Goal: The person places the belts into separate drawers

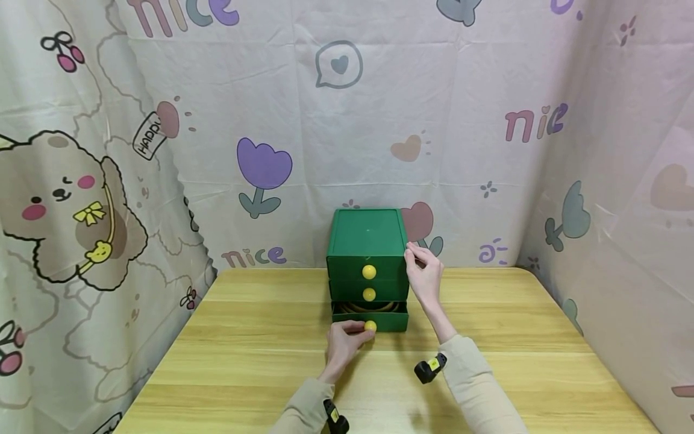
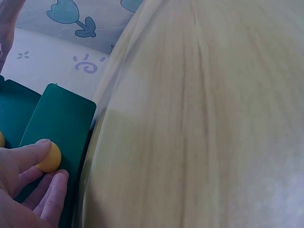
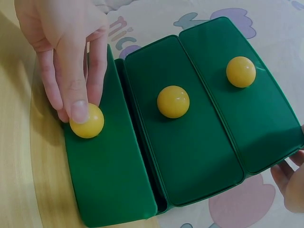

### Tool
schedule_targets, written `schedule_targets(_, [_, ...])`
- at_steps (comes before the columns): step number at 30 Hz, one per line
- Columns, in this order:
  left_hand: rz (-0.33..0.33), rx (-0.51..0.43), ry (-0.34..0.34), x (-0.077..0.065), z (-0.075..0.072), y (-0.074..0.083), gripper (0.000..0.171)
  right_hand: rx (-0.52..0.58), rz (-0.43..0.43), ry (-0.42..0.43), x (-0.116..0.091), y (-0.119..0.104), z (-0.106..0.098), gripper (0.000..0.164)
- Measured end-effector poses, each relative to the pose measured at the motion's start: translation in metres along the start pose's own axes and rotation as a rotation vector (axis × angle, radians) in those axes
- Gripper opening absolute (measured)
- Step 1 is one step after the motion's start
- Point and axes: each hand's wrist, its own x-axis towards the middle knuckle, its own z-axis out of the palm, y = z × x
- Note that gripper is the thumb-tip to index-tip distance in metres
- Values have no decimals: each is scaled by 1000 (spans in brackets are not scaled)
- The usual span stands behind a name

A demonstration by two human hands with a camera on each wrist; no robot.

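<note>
A green three-drawer box [image 1: 368, 232] stands on the table with a round yellow knob on each drawer. Its bottom drawer [image 1: 391, 322] is pulled partway out, and thin brownish curved bands [image 1: 374, 307] show inside. My left hand [image 1: 343, 345] pinches that drawer's yellow knob [image 3: 90, 124] between thumb and fingers. The middle drawer [image 3: 178, 147] and top drawer [image 3: 247, 118] are closed. At the box's upper right edge, my right hand [image 1: 425, 276] grips the corner with thumb and fingertips. In the right wrist view only part of that hand shows, at the right border.
The wooden table [image 1: 244, 337] extends to both sides and in front of the box. Behind it hangs a printed cloth [image 1: 347, 120], with more cloth at left and right. Black wrist cameras [image 1: 430, 367] sit at both sleeves.
</note>
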Motion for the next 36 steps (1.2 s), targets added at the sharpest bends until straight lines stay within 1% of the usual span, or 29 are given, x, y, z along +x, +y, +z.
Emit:
schedule_targets(7, [-8, -2, 7, 2, 1, 0, 22, 1, -2, -5, 0, 0, -1, 24])
schedule_targets(19, [-5, -14, 19, 5, 4, -1, 22, 0, 2, -9, -1, -2, -1, 24])
schedule_targets(27, [-15, -24, 27, 8, 5, 0, 22, -10, -10, 2, 0, -1, 0, 24])
schedule_targets(36, [-8, -3, 51, 10, 8, 3, 20, -6, 8, 1, 0, -1, 0, 24])
